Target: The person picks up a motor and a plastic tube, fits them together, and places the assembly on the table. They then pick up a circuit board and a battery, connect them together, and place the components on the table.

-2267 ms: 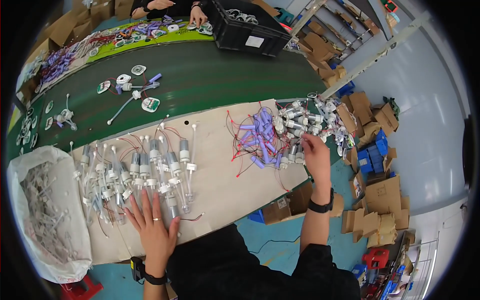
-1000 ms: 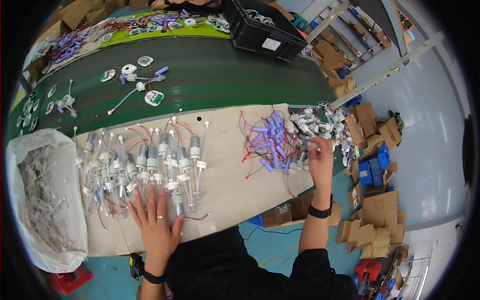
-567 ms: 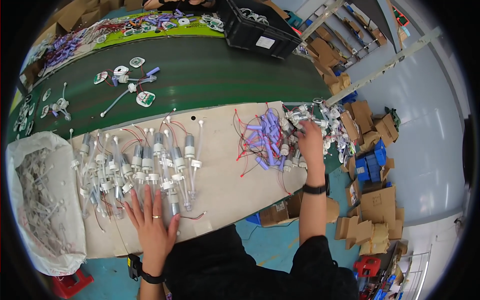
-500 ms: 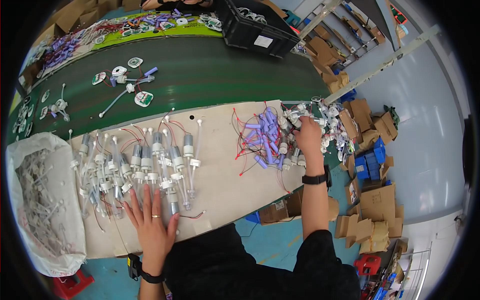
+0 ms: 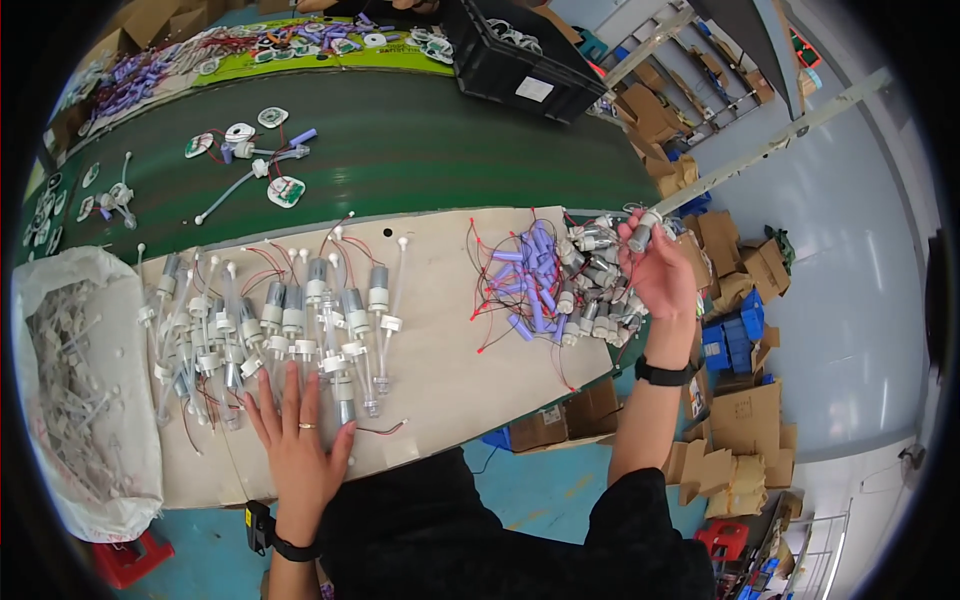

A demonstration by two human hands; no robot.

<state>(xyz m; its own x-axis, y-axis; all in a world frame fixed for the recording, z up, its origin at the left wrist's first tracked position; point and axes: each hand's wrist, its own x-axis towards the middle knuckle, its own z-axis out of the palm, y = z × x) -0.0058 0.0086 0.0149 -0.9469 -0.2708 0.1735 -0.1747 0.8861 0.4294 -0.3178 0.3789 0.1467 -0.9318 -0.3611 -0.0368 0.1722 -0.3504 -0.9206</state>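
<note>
Right hand [image 5: 664, 280]: fingers gripping a grey cylinder [image 5: 643, 234] by the cylinder pile [image 5: 600, 312]. Left hand [image 5: 302, 450] on surface [image 5: 455, 370], fingers spread.

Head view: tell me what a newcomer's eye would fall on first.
The purple cylinders, heaped toward the right end of the beige board, stand out first. Just right of them, the right hand holds a small grey-and-white cylindrical part. At the board's left, the left hand spreads beside a cluster of tubed parts, with a white bag beyond.
</note>
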